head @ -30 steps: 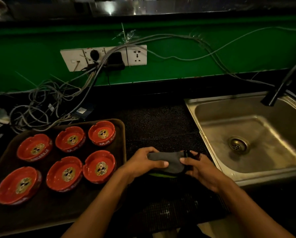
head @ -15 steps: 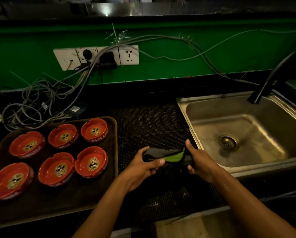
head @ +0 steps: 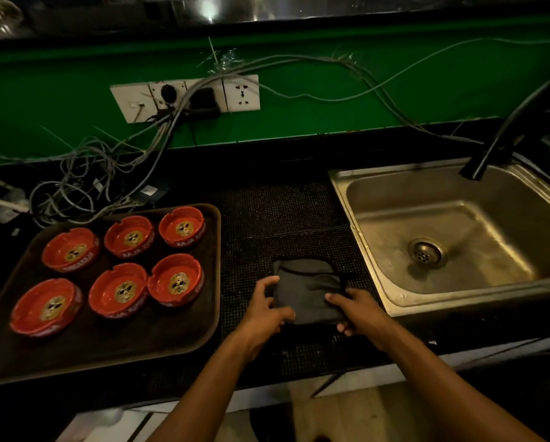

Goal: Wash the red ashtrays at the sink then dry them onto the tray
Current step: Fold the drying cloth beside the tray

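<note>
Six red ashtrays (head: 120,266) are sitting on the brown tray (head: 101,342), well left of the steel sink (head: 452,237). Rims are reading "RAJA" something, the rest is too blurry to make out. Both hands are resting on a folded dark cloth (head: 305,290) on the black mat (head: 286,212): left hand (head: 264,309) fingers loosely spread at its edge, right hand (head: 358,311) pinching the near corner
</note>
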